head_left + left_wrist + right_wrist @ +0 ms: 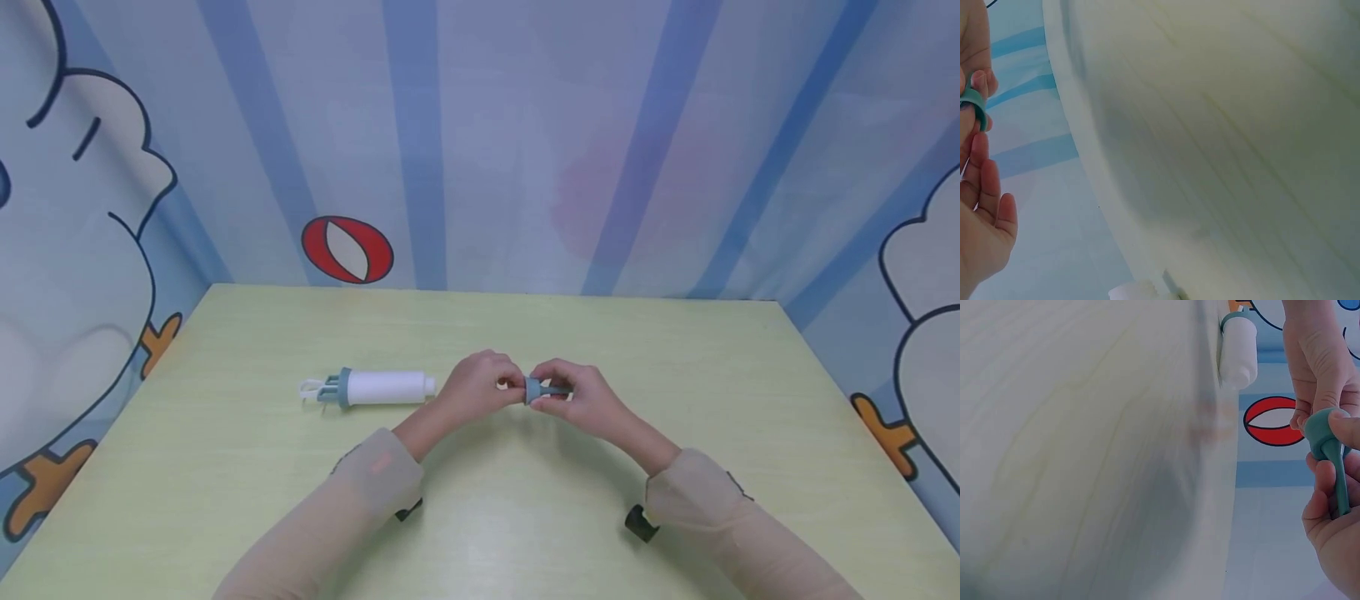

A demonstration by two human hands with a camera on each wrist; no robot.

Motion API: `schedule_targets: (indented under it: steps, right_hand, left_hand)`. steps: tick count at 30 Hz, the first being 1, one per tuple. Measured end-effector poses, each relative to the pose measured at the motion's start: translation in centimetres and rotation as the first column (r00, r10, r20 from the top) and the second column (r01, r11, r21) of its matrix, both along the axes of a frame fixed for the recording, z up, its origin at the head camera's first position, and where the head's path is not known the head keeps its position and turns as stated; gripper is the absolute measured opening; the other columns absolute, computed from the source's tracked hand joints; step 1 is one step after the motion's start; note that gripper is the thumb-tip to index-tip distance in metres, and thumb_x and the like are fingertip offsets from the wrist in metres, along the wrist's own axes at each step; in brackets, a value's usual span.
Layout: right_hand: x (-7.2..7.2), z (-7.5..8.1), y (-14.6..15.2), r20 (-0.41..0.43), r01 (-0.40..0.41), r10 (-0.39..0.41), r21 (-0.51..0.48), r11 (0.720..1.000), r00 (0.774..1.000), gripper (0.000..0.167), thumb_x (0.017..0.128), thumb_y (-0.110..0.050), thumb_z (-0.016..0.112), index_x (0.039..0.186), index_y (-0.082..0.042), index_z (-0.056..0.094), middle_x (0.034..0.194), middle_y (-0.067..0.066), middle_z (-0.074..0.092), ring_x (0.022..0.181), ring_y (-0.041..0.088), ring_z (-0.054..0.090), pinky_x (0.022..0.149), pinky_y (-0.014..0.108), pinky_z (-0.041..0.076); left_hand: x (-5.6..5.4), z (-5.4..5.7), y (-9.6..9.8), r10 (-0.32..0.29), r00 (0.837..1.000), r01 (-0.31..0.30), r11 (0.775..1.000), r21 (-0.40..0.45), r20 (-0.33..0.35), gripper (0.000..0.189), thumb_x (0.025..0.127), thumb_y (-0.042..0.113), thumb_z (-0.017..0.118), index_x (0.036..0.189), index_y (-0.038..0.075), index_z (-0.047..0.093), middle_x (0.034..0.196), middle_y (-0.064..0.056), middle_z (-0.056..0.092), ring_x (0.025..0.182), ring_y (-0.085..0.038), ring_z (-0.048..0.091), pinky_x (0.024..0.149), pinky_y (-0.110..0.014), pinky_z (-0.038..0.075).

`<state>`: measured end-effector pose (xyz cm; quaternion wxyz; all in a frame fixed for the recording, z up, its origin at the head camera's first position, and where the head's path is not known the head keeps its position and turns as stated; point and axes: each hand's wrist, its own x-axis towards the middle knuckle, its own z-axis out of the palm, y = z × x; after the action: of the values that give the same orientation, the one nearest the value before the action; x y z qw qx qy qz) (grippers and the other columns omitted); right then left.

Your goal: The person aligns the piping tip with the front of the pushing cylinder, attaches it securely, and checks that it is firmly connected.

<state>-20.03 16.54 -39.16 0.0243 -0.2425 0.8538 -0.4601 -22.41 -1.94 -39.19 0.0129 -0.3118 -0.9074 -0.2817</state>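
Both hands meet at a teal nozzle, a small cup-shaped piece with a thin stem. My right hand grips it from the right, the thumb on the cup's side and the stem running back into the fingers. From the left, my left hand pinches at the cup's open rim, with a fingertip seen in the opening in the left wrist view. The cup's inside is mostly hidden. Left of the left hand, a white cylinder with a teal collar lies on its side.
A pale yellow-green table spreads beneath the hands. The cylinder's left end carries teal prongs and a whitish loop. Behind the table hangs a blue striped backdrop with cartoon prints. Black straps or devices show under the sleeves.
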Motion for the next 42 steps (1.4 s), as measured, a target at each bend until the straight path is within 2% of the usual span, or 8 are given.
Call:
schedule_targets:
  steps: [5, 9, 16, 22, 26, 30, 34, 42]
  right_hand:
    - [0.1, 0.0, 0.1, 0.006, -0.001, 0.001, 0.039, 0.999, 1.000, 0.024, 0.078, -0.014, 0.067, 0.100, -0.009, 0.060, 0.084, 0.005, 0.062, 0.063, 0.012, 0.051, 0.053, 0.023, 0.042]
    - [0.0, 0.0, 0.3, 0.020, 0.015, -0.017, 0.070, 0.997, 1.000, 0.026, 0.077, -0.014, 0.067, 0.101, -0.007, 0.060, 0.085, 0.008, 0.061, 0.067, 0.014, 0.052, 0.057, 0.024, 0.044]
    - [-0.1, -0.2, 0.8, 0.040, 0.039, -0.043, 0.094, 0.995, 0.998, 0.030, 0.077, -0.016, 0.068, 0.103, -0.005, 0.059, 0.087, 0.010, 0.061, 0.070, 0.015, 0.052, 0.059, 0.023, 0.044]
    - [-0.2, -0.4, 1.0, 0.055, 0.040, -0.045, 0.086, 0.995, 0.997, 0.029, 0.077, -0.014, 0.068, 0.103, -0.005, 0.059, 0.087, 0.011, 0.061, 0.070, 0.015, 0.052, 0.058, 0.023, 0.044]
    - [-0.3, -0.5, 1.0, 0.048, 0.045, -0.050, 0.088, 0.995, 0.998, 0.028, 0.077, -0.014, 0.068, 0.102, -0.006, 0.060, 0.086, 0.010, 0.061, 0.070, 0.016, 0.052, 0.058, 0.023, 0.044]
    - [-0.2, -0.5, 1.2, 0.043, 0.043, -0.047, 0.085, 0.995, 0.998, 0.028, 0.077, -0.014, 0.068, 0.102, -0.006, 0.060, 0.086, 0.010, 0.061, 0.069, 0.015, 0.051, 0.059, 0.023, 0.043]
    - [-0.1, -0.4, 1.3, 0.043, 0.037, -0.041, 0.078, 0.996, 0.998, 0.029, 0.077, -0.015, 0.068, 0.103, -0.005, 0.059, 0.086, 0.010, 0.061, 0.069, 0.015, 0.051, 0.059, 0.022, 0.044]
    - [0.0, -0.3, 1.5, 0.052, 0.044, -0.048, 0.075, 0.996, 0.998, 0.030, 0.076, -0.015, 0.068, 0.102, -0.005, 0.059, 0.087, 0.010, 0.061, 0.070, 0.014, 0.051, 0.059, 0.022, 0.044]
  left_hand:
    - [0.1, 0.1, -0.5, -0.006, 1.000, 0.005, 0.999, -0.037, -0.001, 0.013, 0.078, 0.031, 0.065, 0.078, 0.018, 0.069, 0.072, 0.010, 0.059, 0.067, -0.006, 0.046, 0.062, -0.019, 0.038]
    - [-0.1, 0.3, -1.5, 0.010, 0.999, -0.008, 0.998, -0.068, 0.035, 0.015, 0.078, 0.034, 0.065, 0.084, 0.020, 0.069, 0.077, 0.010, 0.060, 0.072, -0.007, 0.050, 0.065, -0.020, 0.041]
    - [-0.6, 0.5, -4.1, 0.032, 0.995, -0.024, 0.996, -0.084, 0.091, 0.024, 0.079, 0.030, 0.065, 0.098, 0.016, 0.066, 0.090, 0.005, 0.064, 0.088, -0.016, 0.057, 0.078, -0.027, 0.044]
    - [-0.9, 0.9, -6.4, 0.076, 0.988, -0.057, 0.988, -0.143, 0.137, 0.035, 0.078, 0.031, 0.065, 0.111, 0.019, 0.061, 0.107, 0.002, 0.062, 0.103, -0.017, 0.053, 0.090, -0.034, 0.042]
    - [-1.3, 0.7, -7.9, 0.098, 0.982, -0.064, 0.977, -0.203, 0.162, 0.040, 0.078, 0.033, 0.065, 0.116, 0.023, 0.058, 0.117, 0.003, 0.057, 0.113, -0.017, 0.048, 0.096, -0.039, 0.037]
    - [-1.6, 0.8, -9.5, 0.084, 0.982, -0.040, 0.966, -0.255, 0.167, 0.044, 0.078, 0.033, 0.066, 0.119, 0.022, 0.056, 0.122, 0.000, 0.054, 0.117, -0.021, 0.045, 0.099, -0.044, 0.033]
    - [-1.7, 0.7, -11.1, 0.061, 0.987, -0.012, 0.954, -0.301, 0.152, 0.050, 0.076, 0.030, 0.068, 0.122, 0.019, 0.054, 0.124, -0.004, 0.053, 0.118, -0.025, 0.044, 0.098, -0.046, 0.033]
    - [-1.9, 0.5, -12.7, 0.103, 0.972, -0.012, 0.919, -0.395, 0.209, 0.059, 0.072, 0.027, 0.071, 0.126, 0.017, 0.048, 0.124, -0.008, 0.051, 0.110, -0.026, 0.047, 0.091, -0.046, 0.038]
